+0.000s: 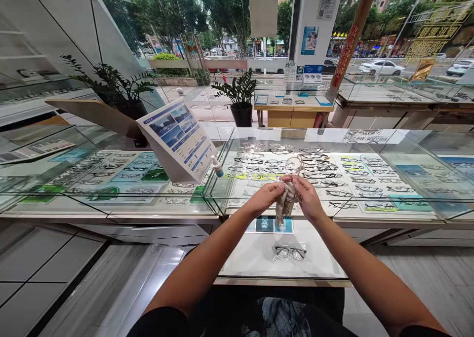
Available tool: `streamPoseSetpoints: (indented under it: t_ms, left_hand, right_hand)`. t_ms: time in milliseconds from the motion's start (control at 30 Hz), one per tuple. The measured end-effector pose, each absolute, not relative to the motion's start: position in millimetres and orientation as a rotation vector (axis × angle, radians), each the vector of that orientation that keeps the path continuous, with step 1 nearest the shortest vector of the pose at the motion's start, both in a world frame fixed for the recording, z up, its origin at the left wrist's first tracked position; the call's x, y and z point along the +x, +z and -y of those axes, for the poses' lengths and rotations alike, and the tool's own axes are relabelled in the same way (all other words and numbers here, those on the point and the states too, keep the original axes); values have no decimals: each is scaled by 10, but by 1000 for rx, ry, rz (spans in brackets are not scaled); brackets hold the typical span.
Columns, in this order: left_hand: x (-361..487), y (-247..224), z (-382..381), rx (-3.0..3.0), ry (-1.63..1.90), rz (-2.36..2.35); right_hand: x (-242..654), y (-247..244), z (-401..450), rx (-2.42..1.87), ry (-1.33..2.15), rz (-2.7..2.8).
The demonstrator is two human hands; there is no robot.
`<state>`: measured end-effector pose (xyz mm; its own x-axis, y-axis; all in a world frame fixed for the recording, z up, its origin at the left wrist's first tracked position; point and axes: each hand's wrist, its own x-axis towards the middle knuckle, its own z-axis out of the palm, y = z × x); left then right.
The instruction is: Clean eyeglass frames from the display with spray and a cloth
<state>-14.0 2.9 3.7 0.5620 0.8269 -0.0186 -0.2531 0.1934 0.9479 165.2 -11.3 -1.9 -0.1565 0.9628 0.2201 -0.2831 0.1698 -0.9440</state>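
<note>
My left hand and my right hand meet above the counter's front edge, both with fingers closed. Between them is a pair of thin-rimmed eyeglasses, one round lens sticking up past my fingertips. A beige cloth hangs down from my left fingers and lies against the lower part of the eyeglasses. My right fingers pinch the frame, though the exact contact is partly hidden by the cloth. Below my hands, black-framed eyeglasses lie in a clear plastic bag on the white pull-out shelf.
Glass display cases with rows of eyeglasses stretch left and right. On the glass top stand a small white-and-blue bottle and a tilted calendar-like card. Potted plants stand behind, before the shop window.
</note>
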Motion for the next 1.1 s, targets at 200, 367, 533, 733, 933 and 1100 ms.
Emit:
streamPoseSetpoints:
  t_ms: [200,367,533,733,933,1100]
  left_hand:
    - [-115,7,-8,994,854,-601]
    - [-63,-13,23,972,880,-635]
    - [-74,11,20,1072,820,-719]
    - [-93,34,34,1078,811,-683]
    - [-90,29,44,1055,822,-690]
    - [-82,50,57,1048,863,-697]
  right_hand:
    - [1632,-58,123,-797,1333,1204]
    - [1619,-76,115,-816,1295,1177]
    - [1604,-18,138,-760,1305,1200]
    - [1617,34,163,-797,1318,1194]
    - [1602,49,163,-754,1381,1138]
    - [1577,54,165,-757,1382,1115]
